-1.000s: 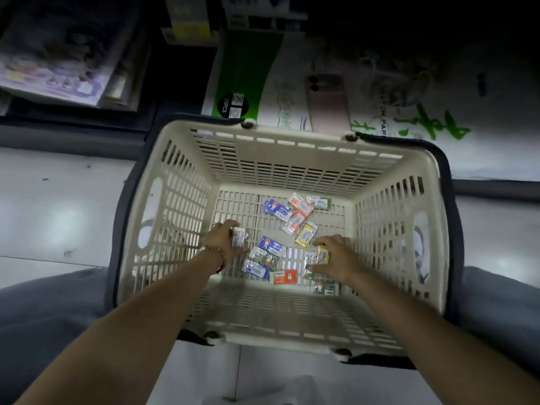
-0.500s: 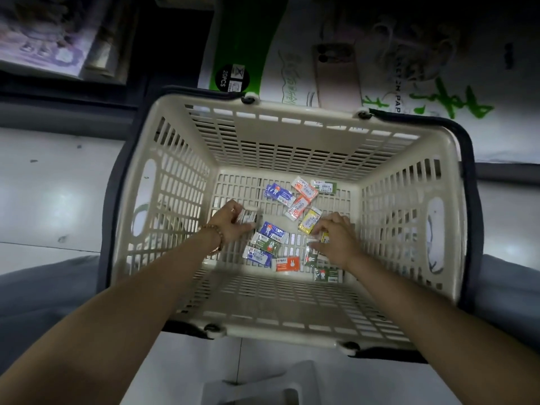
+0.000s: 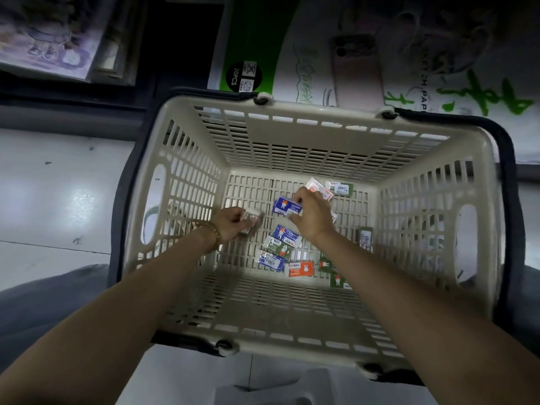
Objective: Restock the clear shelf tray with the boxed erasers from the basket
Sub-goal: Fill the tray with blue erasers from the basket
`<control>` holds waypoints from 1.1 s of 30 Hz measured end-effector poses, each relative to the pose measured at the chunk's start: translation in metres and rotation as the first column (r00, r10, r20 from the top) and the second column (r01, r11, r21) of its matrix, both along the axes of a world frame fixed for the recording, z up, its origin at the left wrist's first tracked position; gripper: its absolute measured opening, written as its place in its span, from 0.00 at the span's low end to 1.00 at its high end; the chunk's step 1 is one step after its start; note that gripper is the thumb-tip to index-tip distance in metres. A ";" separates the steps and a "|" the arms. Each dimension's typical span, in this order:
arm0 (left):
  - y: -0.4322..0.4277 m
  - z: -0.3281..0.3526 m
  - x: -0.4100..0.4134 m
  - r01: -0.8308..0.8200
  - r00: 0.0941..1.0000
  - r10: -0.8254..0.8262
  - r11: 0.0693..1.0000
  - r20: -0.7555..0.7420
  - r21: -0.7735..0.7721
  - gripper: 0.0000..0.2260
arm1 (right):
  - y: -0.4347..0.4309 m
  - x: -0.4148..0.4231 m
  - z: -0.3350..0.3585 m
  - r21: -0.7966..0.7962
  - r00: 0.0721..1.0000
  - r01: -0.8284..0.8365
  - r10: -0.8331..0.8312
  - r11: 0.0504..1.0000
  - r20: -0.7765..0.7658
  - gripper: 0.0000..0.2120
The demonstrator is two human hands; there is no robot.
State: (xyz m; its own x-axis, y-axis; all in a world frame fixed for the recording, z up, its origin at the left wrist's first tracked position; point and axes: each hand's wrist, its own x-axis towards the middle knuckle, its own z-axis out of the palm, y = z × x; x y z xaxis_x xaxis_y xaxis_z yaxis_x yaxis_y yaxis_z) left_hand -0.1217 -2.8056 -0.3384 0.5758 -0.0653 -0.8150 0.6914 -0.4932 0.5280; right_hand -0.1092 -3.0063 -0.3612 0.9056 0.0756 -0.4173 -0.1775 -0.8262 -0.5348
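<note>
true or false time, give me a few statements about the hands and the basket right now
1. The left hand and right hand are both inside the basket. True.
2. The left hand is empty. False: it grips a pale box.
3. The right hand pinches a blue eraser box. True.
4. The bracelet is on the right wrist. False: it is on the left wrist.

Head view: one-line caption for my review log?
Both hands inside the cream basket: left hand holds a pale eraser box, right hand pinches a blue eraser box.
</note>
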 end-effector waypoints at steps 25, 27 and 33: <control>-0.065 -0.028 0.015 0.543 0.622 -0.645 0.764 0.445 0.349 0.18 | -0.075 -0.025 0.024 0.374 0.914 0.362 -0.246 0.854 -0.323 0.10; -0.065 -0.024 0.011 0.563 0.593 -0.685 0.728 0.423 0.390 0.15 | -0.074 -0.030 0.024 0.368 0.914 0.341 -0.213 0.865 -0.345 0.12; -0.042 0.002 0.012 0.053 0.906 -0.072 0.997 0.417 0.058 0.03 | -0.037 -0.049 0.019 0.384 0.928 0.197 -0.044 0.902 -0.371 0.12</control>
State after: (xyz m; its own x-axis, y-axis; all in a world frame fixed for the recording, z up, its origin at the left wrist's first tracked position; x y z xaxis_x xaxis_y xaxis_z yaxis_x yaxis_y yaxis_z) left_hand -0.1097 -2.8477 -0.3366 0.8603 -0.0821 -0.5032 0.3789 -0.5575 0.7387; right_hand -0.1585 -3.0438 -0.3418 0.7227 0.2072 -0.6594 -0.4967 -0.5078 -0.7039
